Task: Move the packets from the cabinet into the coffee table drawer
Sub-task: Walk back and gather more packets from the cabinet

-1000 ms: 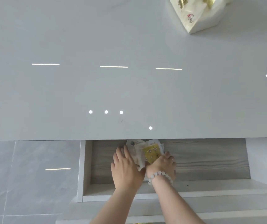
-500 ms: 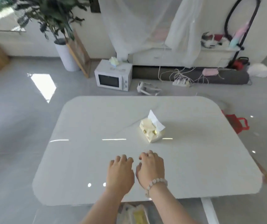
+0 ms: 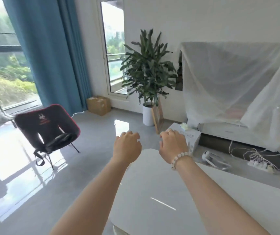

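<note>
Left hand [image 3: 128,146] and right hand [image 3: 173,145], loosely curled and holding nothing, over the white table [image 3: 144,209]; closed cardboard box [image 3: 98,105], potted plant [image 3: 149,65] and chair [image 3: 47,126] on the grey floor [image 3: 93,158]; the packets' place cannot be told.

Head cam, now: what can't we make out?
Drawer, packets: outside the head view.
Palms of left hand, right hand: turned away from camera.
Chair logo: motion blur.
Under the sheet: draped fabric hides it.
Table: cut by bottom and right edges.

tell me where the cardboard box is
In the head view the cardboard box sits on the floor left of centre, between the blue curtain and the potted plant.
</note>
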`<action>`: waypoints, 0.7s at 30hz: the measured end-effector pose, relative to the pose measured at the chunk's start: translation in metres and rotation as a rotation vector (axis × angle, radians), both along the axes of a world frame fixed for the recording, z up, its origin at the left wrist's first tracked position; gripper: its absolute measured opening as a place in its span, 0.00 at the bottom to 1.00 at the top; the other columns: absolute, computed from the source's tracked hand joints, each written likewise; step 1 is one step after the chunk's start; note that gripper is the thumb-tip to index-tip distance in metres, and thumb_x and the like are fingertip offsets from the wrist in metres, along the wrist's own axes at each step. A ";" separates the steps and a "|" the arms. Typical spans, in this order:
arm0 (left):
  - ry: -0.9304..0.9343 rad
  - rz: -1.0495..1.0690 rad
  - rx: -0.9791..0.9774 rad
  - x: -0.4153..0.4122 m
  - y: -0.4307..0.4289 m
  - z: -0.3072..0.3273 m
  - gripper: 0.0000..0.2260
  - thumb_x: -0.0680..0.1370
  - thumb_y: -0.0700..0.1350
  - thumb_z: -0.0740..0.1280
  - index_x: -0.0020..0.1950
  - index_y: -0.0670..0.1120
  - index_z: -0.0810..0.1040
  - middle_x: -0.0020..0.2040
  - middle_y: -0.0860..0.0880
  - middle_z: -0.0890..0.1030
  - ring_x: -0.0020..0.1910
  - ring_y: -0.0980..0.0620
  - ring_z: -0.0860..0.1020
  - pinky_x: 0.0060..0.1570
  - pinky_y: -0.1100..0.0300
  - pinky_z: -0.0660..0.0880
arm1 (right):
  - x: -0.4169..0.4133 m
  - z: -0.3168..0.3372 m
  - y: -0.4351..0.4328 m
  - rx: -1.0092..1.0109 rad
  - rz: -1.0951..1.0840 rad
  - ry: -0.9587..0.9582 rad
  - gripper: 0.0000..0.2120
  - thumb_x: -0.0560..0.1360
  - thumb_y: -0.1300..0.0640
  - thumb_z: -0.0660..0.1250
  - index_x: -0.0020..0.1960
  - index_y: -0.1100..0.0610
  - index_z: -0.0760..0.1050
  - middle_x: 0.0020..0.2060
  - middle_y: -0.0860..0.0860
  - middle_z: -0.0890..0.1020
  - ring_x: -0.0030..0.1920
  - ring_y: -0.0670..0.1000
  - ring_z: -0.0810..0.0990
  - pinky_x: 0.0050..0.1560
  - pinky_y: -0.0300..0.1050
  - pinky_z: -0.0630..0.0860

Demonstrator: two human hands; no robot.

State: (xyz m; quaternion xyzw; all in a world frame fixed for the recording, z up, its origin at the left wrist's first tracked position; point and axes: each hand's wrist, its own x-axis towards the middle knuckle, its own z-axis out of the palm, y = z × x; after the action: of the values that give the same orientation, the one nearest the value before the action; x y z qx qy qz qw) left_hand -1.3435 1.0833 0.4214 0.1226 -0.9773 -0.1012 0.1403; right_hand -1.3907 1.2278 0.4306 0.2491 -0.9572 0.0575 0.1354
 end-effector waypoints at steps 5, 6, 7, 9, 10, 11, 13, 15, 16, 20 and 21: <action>0.034 0.200 -0.090 0.094 -0.086 0.035 0.15 0.81 0.49 0.56 0.65 0.51 0.75 0.61 0.49 0.77 0.62 0.48 0.71 0.57 0.57 0.66 | 0.065 0.027 -0.100 -0.034 0.291 0.034 0.17 0.78 0.56 0.55 0.65 0.55 0.71 0.62 0.52 0.74 0.62 0.53 0.71 0.62 0.46 0.66; 0.041 0.242 -0.109 0.116 -0.103 0.038 0.15 0.81 0.49 0.55 0.64 0.51 0.76 0.60 0.49 0.78 0.61 0.48 0.72 0.56 0.57 0.66 | 0.082 0.028 -0.121 -0.042 0.342 0.029 0.18 0.78 0.55 0.55 0.65 0.55 0.72 0.62 0.52 0.74 0.63 0.53 0.71 0.62 0.46 0.66; 0.046 0.289 -0.124 0.140 -0.118 0.039 0.15 0.81 0.49 0.55 0.62 0.51 0.77 0.59 0.49 0.79 0.59 0.47 0.73 0.56 0.57 0.67 | 0.100 0.028 -0.140 -0.047 0.389 0.020 0.18 0.78 0.55 0.55 0.65 0.55 0.72 0.62 0.52 0.75 0.63 0.53 0.71 0.63 0.46 0.65; 0.050 0.375 -0.149 0.189 -0.148 0.041 0.15 0.81 0.49 0.55 0.59 0.50 0.78 0.56 0.48 0.79 0.57 0.47 0.73 0.55 0.56 0.68 | 0.139 0.028 -0.179 -0.070 0.488 0.007 0.18 0.79 0.55 0.55 0.66 0.55 0.72 0.63 0.52 0.74 0.64 0.53 0.70 0.64 0.46 0.65; 0.049 0.411 -0.156 0.212 -0.163 0.040 0.15 0.81 0.49 0.54 0.60 0.50 0.78 0.56 0.48 0.79 0.57 0.47 0.73 0.56 0.55 0.68 | 0.159 0.028 -0.198 -0.081 0.539 0.003 0.18 0.79 0.55 0.54 0.68 0.54 0.71 0.64 0.52 0.74 0.64 0.53 0.70 0.65 0.46 0.65; 0.051 0.454 -0.154 0.235 -0.178 0.038 0.16 0.81 0.50 0.54 0.61 0.50 0.77 0.57 0.48 0.78 0.58 0.47 0.73 0.56 0.54 0.69 | 0.180 0.028 -0.215 -0.091 0.591 0.004 0.19 0.80 0.54 0.54 0.69 0.54 0.70 0.65 0.52 0.73 0.64 0.53 0.70 0.65 0.46 0.65; 0.053 0.554 -0.152 0.281 -0.204 0.033 0.17 0.82 0.51 0.53 0.64 0.50 0.76 0.59 0.49 0.77 0.60 0.48 0.72 0.58 0.55 0.68 | 0.218 0.026 -0.249 -0.095 0.685 0.025 0.19 0.80 0.54 0.53 0.69 0.54 0.69 0.65 0.52 0.72 0.65 0.53 0.69 0.65 0.46 0.65; 0.044 0.648 -0.172 0.326 -0.228 0.025 0.17 0.82 0.51 0.52 0.65 0.50 0.75 0.61 0.49 0.76 0.62 0.48 0.72 0.59 0.54 0.68 | 0.253 0.021 -0.284 -0.078 0.770 0.062 0.18 0.80 0.55 0.53 0.68 0.54 0.70 0.64 0.52 0.73 0.64 0.53 0.70 0.64 0.46 0.66; 0.026 0.699 -0.179 0.348 -0.239 0.021 0.17 0.82 0.51 0.52 0.65 0.50 0.74 0.62 0.50 0.76 0.62 0.48 0.72 0.59 0.54 0.68 | 0.270 0.020 -0.301 -0.073 0.811 0.071 0.18 0.80 0.55 0.53 0.67 0.54 0.71 0.64 0.52 0.73 0.64 0.53 0.70 0.64 0.47 0.66; -0.030 0.884 -0.206 0.436 -0.278 0.004 0.17 0.82 0.50 0.50 0.64 0.49 0.74 0.61 0.48 0.76 0.60 0.47 0.73 0.57 0.55 0.68 | 0.344 0.016 -0.366 -0.075 0.995 0.063 0.18 0.80 0.54 0.54 0.68 0.54 0.71 0.64 0.52 0.73 0.65 0.53 0.70 0.65 0.48 0.67; -0.041 0.925 -0.219 0.456 -0.287 0.002 0.18 0.82 0.50 0.50 0.65 0.48 0.74 0.61 0.48 0.76 0.59 0.47 0.73 0.57 0.55 0.68 | 0.361 0.015 -0.381 -0.073 1.048 0.067 0.18 0.80 0.54 0.54 0.69 0.54 0.70 0.66 0.52 0.72 0.66 0.53 0.70 0.66 0.47 0.66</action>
State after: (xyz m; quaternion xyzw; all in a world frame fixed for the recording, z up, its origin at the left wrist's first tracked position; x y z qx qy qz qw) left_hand -0.8871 0.7962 0.4236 0.5312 -0.8276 0.0780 0.1636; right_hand -1.0293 0.8469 0.4457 0.6913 -0.6968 0.1428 0.1276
